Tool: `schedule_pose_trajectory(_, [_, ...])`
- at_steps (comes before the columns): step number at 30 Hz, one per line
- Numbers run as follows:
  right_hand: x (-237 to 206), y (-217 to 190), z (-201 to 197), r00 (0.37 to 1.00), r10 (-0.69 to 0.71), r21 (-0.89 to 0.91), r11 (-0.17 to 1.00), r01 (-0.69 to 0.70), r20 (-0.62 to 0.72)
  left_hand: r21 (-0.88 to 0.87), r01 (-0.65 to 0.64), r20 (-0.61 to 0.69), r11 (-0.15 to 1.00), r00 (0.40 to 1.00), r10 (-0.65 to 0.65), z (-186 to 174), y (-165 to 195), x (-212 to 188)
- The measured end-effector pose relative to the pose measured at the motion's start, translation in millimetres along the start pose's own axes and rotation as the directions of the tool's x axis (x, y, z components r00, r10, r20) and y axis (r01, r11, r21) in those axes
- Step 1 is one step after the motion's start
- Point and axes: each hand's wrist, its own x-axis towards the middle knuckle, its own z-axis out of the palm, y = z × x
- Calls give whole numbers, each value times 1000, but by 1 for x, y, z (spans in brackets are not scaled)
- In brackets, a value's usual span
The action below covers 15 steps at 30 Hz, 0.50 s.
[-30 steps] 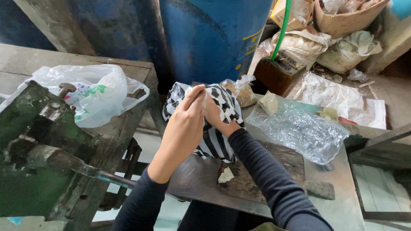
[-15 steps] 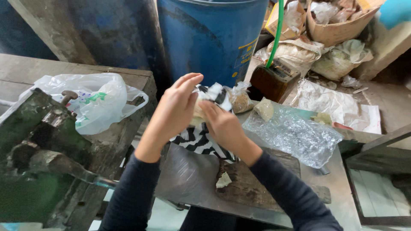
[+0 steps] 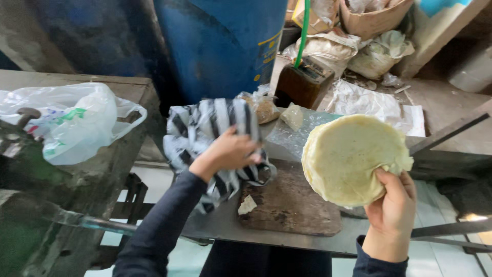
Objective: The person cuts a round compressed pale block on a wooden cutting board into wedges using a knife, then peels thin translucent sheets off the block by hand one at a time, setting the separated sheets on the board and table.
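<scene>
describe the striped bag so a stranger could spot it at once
Find the big blue plastic drum at the back. Just below it, on the grey metal table, the left hand grips a crumpled black-and-white striped plastic bag. The other bags nearby are clear or plain white; it alone is striped.

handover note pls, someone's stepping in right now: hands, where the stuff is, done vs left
Left hand: gripping the black-and-white striped plastic bag, which sits on the metal table at the wooden board's left edge.
Right hand: holding a stack of pale round flatbreads by its lower edge, raised above the table's right side.
Done: stack is out of the bag.
Left: stack is not set down; bag not released. A small dough scrap lies on the board.
Nearby: clear plastic sheet behind the board, white bag on the left bench.
</scene>
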Motion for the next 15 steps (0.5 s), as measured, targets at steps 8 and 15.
schedule_pose_trajectory(8, [-12,21,-15,995,-59,-131,990,48,-80,19,611,-47,792,791,-609,10,40,-97])
schedule_pose_trajectory(15, [-32,43,-2,997,-49,-80,996,44,-63,-74,102,-421,992,898,-124,19,121,-29])
